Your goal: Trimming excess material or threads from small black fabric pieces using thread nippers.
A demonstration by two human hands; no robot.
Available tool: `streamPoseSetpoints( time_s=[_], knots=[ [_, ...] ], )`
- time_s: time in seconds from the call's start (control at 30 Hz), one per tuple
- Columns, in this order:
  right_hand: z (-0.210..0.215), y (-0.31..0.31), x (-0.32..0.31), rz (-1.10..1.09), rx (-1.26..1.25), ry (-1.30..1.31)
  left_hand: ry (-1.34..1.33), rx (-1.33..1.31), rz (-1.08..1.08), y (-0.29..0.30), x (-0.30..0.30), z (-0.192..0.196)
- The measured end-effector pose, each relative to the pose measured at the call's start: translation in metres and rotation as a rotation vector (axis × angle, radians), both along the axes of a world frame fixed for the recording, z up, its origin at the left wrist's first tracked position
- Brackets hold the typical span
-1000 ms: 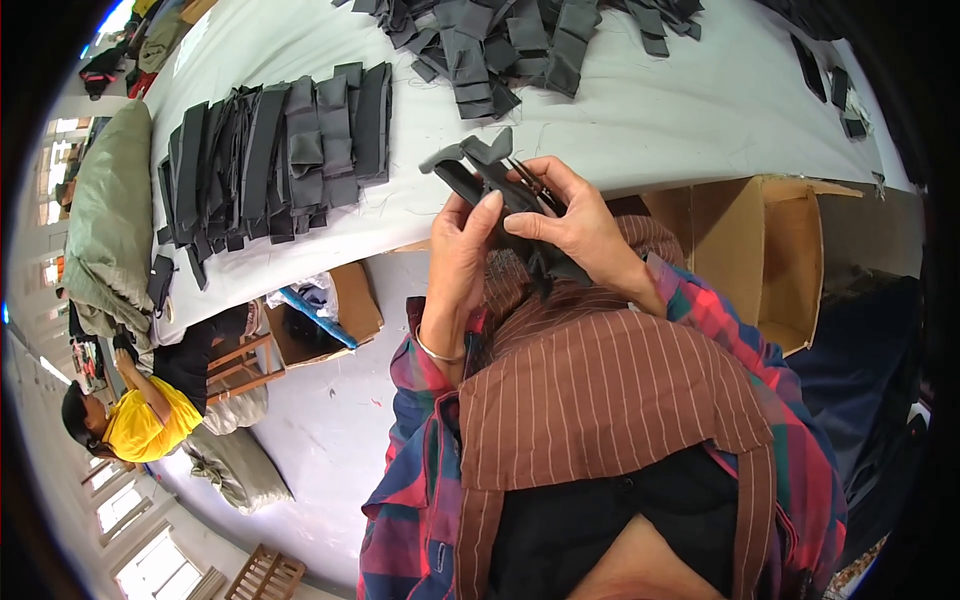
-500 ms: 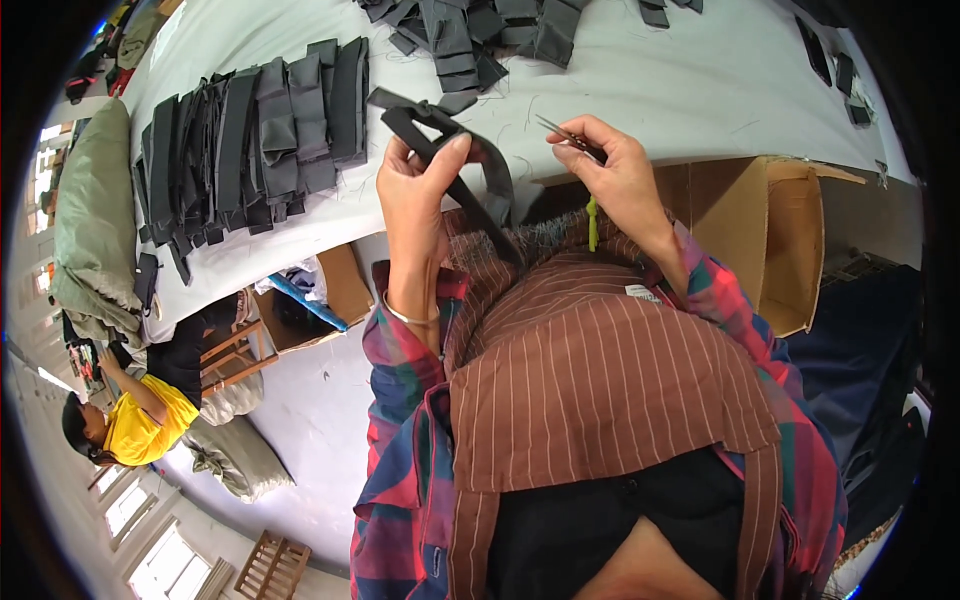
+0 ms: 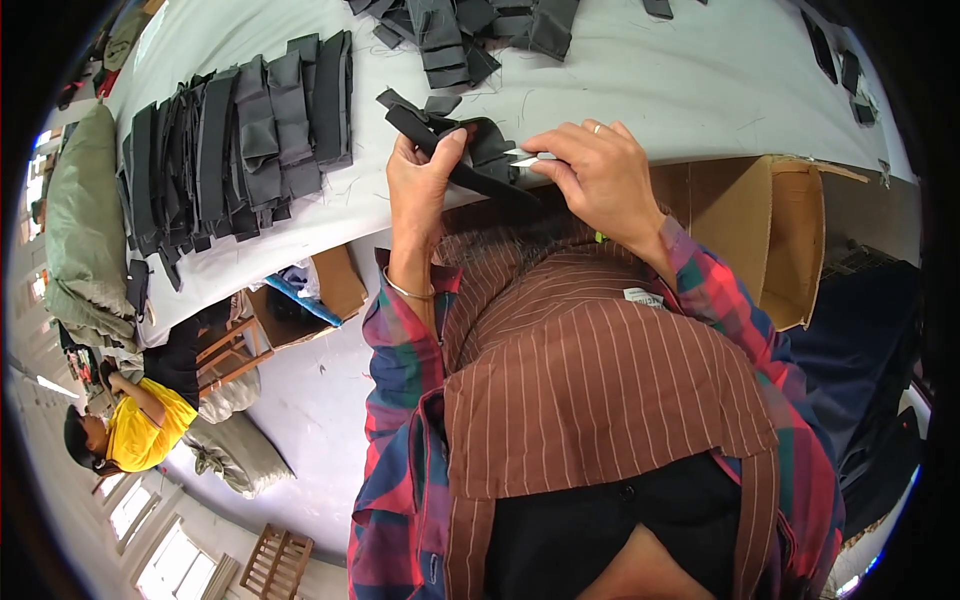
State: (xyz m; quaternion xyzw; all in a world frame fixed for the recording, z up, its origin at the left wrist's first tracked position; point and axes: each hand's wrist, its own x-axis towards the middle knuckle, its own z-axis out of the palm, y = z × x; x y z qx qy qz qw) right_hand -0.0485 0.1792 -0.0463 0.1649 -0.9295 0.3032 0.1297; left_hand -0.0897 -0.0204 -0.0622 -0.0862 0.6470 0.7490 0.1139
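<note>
My left hand (image 3: 418, 192) grips a dark grey fabric strip (image 3: 488, 145), pinched between thumb and fingers above my lap. The strip is bent into a loop, and one end hangs towards my apron. In my right hand (image 3: 608, 185), closed, is a pair of thread snips (image 3: 530, 158). Their two pale blades point left at the strip's right edge; whether they touch it, I cannot tell. My brown striped apron (image 3: 610, 390) lies beneath both hands, with loose threads on it.
Several dark strips (image 3: 215, 150) lie in a row on the white-covered table (image 3: 400, 60). More dark pieces (image 3: 440, 40) are heaped at its far side. A cardboard box (image 3: 790, 240) stands below the table at right. At far left is a person in yellow (image 3: 150, 425).
My right hand has moved left, bringing the snips up to the strip. The left hand has shifted slightly right, still holding the strip.
</note>
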Motion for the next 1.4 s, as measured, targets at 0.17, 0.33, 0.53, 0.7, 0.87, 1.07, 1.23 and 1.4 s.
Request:
streamPoseSetpoints(
  time_s=[0.17, 0.33, 0.53, 0.7, 0.87, 1.07, 1.23, 1.4],
  knots=[
    [-0.001, 0.0, -0.006, 0.024, 0.17, 0.087, 0.052, -0.06, 0.014, 0.007, 0.0, 0.002],
    [-0.002, 0.009, -0.013, 0.132, 0.257, 0.125, 0.063, -0.157, -0.029, 0.009, -0.004, 0.003],
    [-0.015, 0.022, -0.032, 0.298, 0.228, 0.175, 0.078, -0.179, -0.093, 0.011, -0.005, 0.01],
    [-0.011, 0.03, -0.052, 0.458, 0.198, 0.143, 0.093, -0.167, -0.107, 0.006, -0.007, -0.003],
    [-0.016, 0.033, -0.063, 0.561, 0.146, 0.179, 0.063, -0.109, -0.143, 0.005, -0.009, 0.003],
    [-0.003, 0.031, -0.072, 0.655, 0.224, 0.133, 0.069, -0.151, -0.157, 0.008, -0.007, 0.01],
    [-0.002, 0.032, -0.066, 0.583, 0.006, -0.102, 0.066, -0.166, -0.155, 0.005, -0.007, 0.006],
    [-0.014, 0.022, -0.042, 0.362, 0.002, -0.011, 0.076, -0.146, -0.116, 0.007, -0.005, 0.006]
  ],
)
